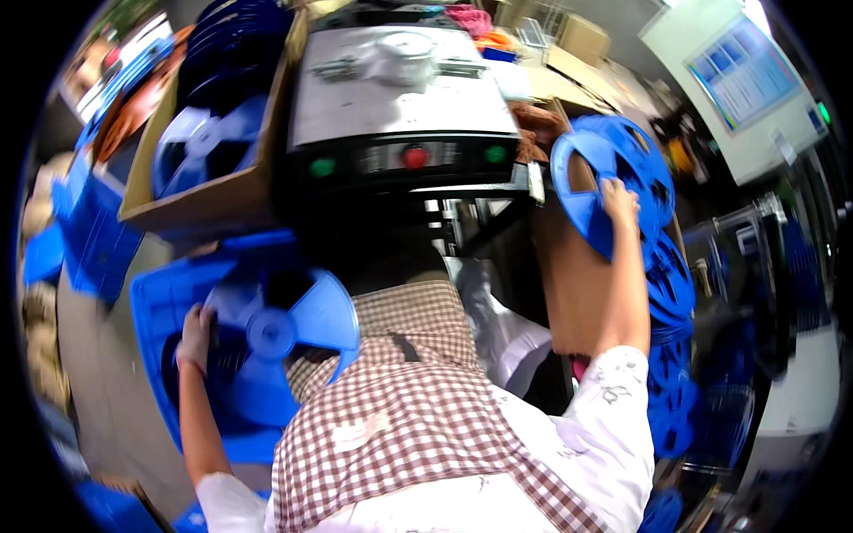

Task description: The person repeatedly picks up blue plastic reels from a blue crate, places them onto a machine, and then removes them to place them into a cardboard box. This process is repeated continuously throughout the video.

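At the left, my left hand point(195, 339) is closed on the edge of a blue plastic reel disc point(324, 311) with a round hub and wide cut-outs. The disc is tilted over a blue plastic crate point(145, 324), and its right side reaches my checked apron. Out to the right, my right hand point(620, 201) has its fingers wrapped round a spoke of another blue reel disc point(582, 211). That disc leans against several similar blue discs point(668, 280) beside a cardboard box point(569, 289); whether it is lifted off them I cannot tell.
Straight ahead stands a machine point(355, 111) with a pale metal top, two green buttons and a red one. Left of it, a cardboard box point(142, 191) holds more blue discs. Blue bins point(93, 235) stand at the far left. A white board point(702, 62) rises at the back right.
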{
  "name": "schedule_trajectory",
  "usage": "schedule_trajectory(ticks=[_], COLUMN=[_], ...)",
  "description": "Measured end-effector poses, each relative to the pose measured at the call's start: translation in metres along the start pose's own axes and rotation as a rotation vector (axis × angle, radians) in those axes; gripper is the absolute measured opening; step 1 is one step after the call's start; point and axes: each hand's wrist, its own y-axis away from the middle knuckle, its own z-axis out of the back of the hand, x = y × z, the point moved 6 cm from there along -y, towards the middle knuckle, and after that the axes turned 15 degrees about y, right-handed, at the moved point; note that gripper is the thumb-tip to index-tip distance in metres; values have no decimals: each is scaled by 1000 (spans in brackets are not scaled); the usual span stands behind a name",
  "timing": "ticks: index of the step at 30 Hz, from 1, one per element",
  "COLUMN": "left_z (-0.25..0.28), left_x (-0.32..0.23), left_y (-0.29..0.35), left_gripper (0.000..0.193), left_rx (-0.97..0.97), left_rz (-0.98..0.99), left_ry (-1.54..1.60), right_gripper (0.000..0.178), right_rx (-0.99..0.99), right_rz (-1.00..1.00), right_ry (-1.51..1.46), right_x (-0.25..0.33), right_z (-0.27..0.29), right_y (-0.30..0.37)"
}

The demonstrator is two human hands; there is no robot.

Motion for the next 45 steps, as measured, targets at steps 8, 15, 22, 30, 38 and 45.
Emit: schedule_trajectory(ticks=[8,15,22,30,38,45], left_z=[-139,-176,-160,-67,-150,-220], left_x=[46,-7,-22,-3,-148,-222], left_y=[25,68,88,72,137,156], left_gripper=[74,100,82,56,68,61], left_rx=[35,131,94,175,628,740], left_rz=[-282,13,-111,-368,-332,-581], left_ry=[-710,-833,-765,454,1472,1350], right_gripper=[64,108,117,87,60,65], right_rx=[186,187,271,-79,123,308], right_rz=[-181,-405,-450,-88,428,1055], right_ry=[-36,-62,-41,-83,-1641,-1479], right_x=[-38,-41,-18,-111,124,283], right_z=[38,21,25,47,192,214], right_y=[79,72,64,43,308,384])
